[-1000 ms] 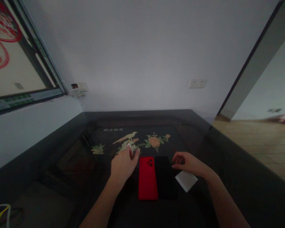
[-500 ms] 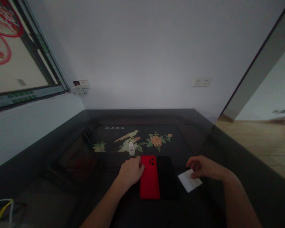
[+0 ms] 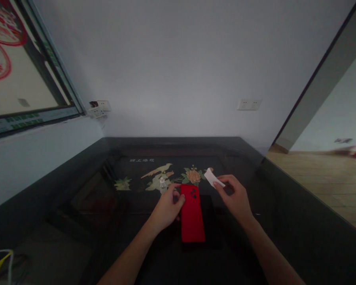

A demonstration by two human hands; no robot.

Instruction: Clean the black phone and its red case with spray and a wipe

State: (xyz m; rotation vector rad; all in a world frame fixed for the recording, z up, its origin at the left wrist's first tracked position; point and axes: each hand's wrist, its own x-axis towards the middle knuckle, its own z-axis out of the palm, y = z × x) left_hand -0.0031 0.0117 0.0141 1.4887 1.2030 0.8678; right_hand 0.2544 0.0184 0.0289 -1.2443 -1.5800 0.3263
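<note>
My left hand (image 3: 168, 206) grips the left edge of a red phone case (image 3: 192, 217), near its top; whether a phone sits inside I cannot tell. The case is raised a little off the table, its camera cutouts facing up. Between finger and thumb my right hand (image 3: 233, 194) pinches a white paper tissue (image 3: 213, 178), held up to the right of the case's top end. A flat black rectangle (image 3: 209, 221), like a phone, lies on the table, partly hidden behind the case. A small clear bottle (image 3: 163, 185) stands just beyond my left hand.
The glossy dark table (image 3: 130, 253) carries a bird and flower picture. Sockets (image 3: 249, 104) are set in the wall behind it. A white and yellow cable (image 3: 1, 263) lies at the lower left. A window (image 3: 32, 71) is at the left.
My left hand has lifted the red case and shifted it right, over part of the black rectangle. My right hand has raised the tissue from the table and moved it up and left.
</note>
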